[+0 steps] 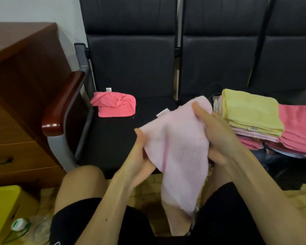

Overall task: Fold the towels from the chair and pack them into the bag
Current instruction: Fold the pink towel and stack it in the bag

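Both hands are up in front of the chair (131, 71), and between them is a pale pink towel (180, 147). The left hand (140, 154) has its grip pinched on the towel's left edge, thumb on top and fingers underneath. The right hand (217, 137) has its grip closed on the upper right part, thumb pressed over the top fold. The towel's lower end hangs free between the knees, below the seat's front edge.

Back on the left seat, close to the wooden armrest (64, 103), lies a crumpled coral towel (113, 106), its white tag sticking up. From there to the held towel it's bare black seat, plenty of room to lay cloth flat.

To the right, just beside the right hand, sits a stack of folded towels (290, 135), a yellow towel (251, 115) on top and pink ones beneath and alongside. Something dark lies under the stack; whether that is the bag I cannot tell.

At the far left are a wooden cabinet (16, 85), a yellow box (4, 209) and a plastic bottle (19, 225) on the floor.
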